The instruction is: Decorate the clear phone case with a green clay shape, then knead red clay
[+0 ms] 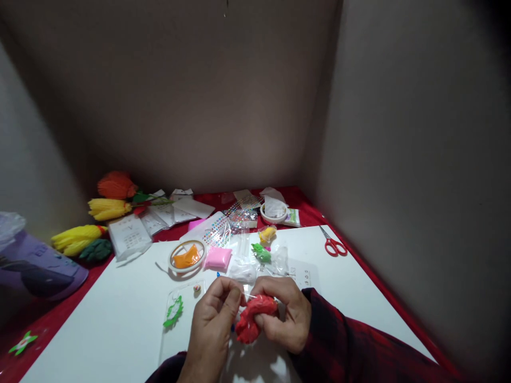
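Note:
Over the white board, my right hand (289, 314) grips a bag of red modelling clay (249, 327), thumb pressed into its front. My left hand (211, 324) is closed in a pinch on the thin clear plastic at the bag's upper left edge. To the left of my left hand lies a clear flat case (165, 340), partly hidden by that hand. A leafy green clay ring (173, 313) and a small round bead-like piece (197, 288) rest on it. Just beyond my hands are a pink clay packet (218, 258) and a green clay bag (261, 252).
Orange clay (187, 257) sits inside a tape roll (171, 264); a yellow clay bag (267, 234) lies farther back. Red-handled scissors (335, 247) lie right. Rhinestone sheets (215, 229), white packets (130, 236), paper flowers (109, 208) and a purple cup (40, 266) line the back and left.

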Demonstrator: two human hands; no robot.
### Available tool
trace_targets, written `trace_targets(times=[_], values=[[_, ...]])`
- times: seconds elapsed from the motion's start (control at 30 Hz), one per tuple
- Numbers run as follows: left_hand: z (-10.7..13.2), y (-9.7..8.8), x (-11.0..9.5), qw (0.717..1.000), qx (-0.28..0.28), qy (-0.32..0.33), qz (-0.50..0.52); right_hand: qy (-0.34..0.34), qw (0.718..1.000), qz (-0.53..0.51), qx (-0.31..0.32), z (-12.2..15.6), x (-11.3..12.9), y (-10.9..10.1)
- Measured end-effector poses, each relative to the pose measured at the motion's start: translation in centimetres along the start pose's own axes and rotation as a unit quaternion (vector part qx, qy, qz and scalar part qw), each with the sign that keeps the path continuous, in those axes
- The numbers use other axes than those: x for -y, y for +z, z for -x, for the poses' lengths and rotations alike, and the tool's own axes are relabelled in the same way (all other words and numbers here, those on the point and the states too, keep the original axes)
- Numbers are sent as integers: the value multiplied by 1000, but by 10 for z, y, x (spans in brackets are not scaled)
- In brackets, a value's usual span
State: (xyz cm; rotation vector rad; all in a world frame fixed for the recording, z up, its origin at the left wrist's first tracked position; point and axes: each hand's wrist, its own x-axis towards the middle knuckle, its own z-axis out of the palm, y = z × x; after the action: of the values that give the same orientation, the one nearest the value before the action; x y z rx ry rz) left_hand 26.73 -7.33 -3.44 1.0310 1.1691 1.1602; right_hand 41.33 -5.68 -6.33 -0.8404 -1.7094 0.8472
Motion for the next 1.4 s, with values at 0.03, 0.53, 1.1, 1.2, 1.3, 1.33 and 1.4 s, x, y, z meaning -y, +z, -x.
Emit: trace_targets(times=[0.03,0.53,1.1,1.2,1.3,1.33,1.4], values=[[0,-1,-1,1000,-15,14,-6,-5,1000,-6,-1,0,0,0],[1,-8,-1,964,-90,194,-160,55,995,-82,16,-3,-1,-8],[-3,-5,-7,980,-128,100,-117,42,998,-49,6,-1,5,-7],[0,-5,-10,975,-138,126,-119,51,996,-75,7,-3,4,-8],[3,-4,-10,969,-110,155,-158,47,996,-71,9,-4,1,-8],[3,-4,-9,964,-104,173,-174,46,997,-68,8,-4,-1,-8],[3,-4,-7,952,-97,214,-194,46,997,-64,5,-3,-2,-8]])
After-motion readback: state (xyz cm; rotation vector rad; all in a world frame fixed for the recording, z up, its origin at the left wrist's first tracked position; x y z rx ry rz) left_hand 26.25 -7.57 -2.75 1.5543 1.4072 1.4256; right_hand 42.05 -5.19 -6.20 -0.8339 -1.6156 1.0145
